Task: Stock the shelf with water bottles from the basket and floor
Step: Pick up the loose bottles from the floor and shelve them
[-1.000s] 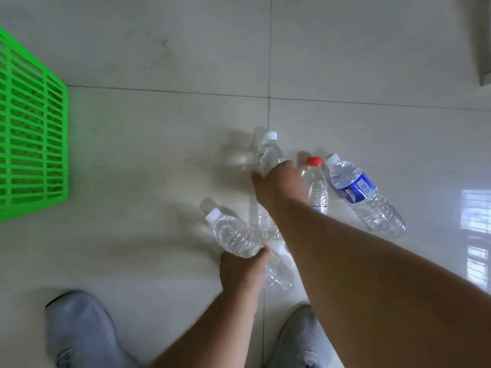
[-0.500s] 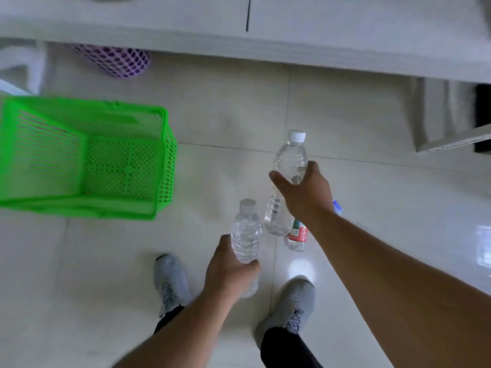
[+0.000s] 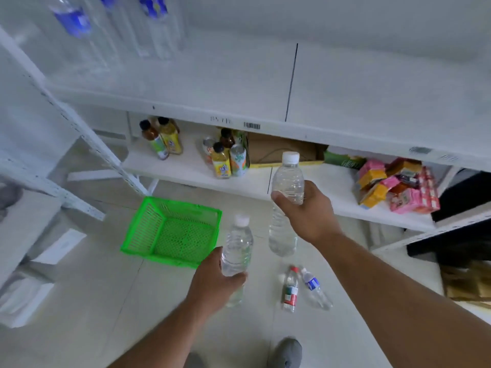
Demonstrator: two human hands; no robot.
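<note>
My left hand point(image 3: 216, 281) grips a clear white-capped water bottle point(image 3: 237, 244) upright at its middle. My right hand point(image 3: 308, 212) holds a taller clear white-capped bottle point(image 3: 288, 179) higher up, in front of the lower shelf. Two bottles lie on the floor below: a red-capped one point(image 3: 290, 290) and a blue-labelled one point(image 3: 314, 288). The green basket point(image 3: 138, 229) lies tipped on its side on the floor, nothing visible inside. The white shelf board point(image 3: 239, 83) above carries blurred blue-labelled water bottles point(image 3: 77, 25) at its left.
The lower shelf point(image 3: 186, 168) holds juice bottles point(image 3: 164, 140), cans, a cardboard box point(image 3: 279, 150) and colourful packets point(image 3: 398, 184). A white perforated upright point(image 3: 79, 128) runs diagonally at left. White boxes lie on the floor at far left. My shoe point(image 3: 288, 353) shows at the bottom.
Both hands lifted their bottles off the floor and rose as I stood up. The view swung upward from the floor to the shelves; the two remaining bottles stay on the floor.
</note>
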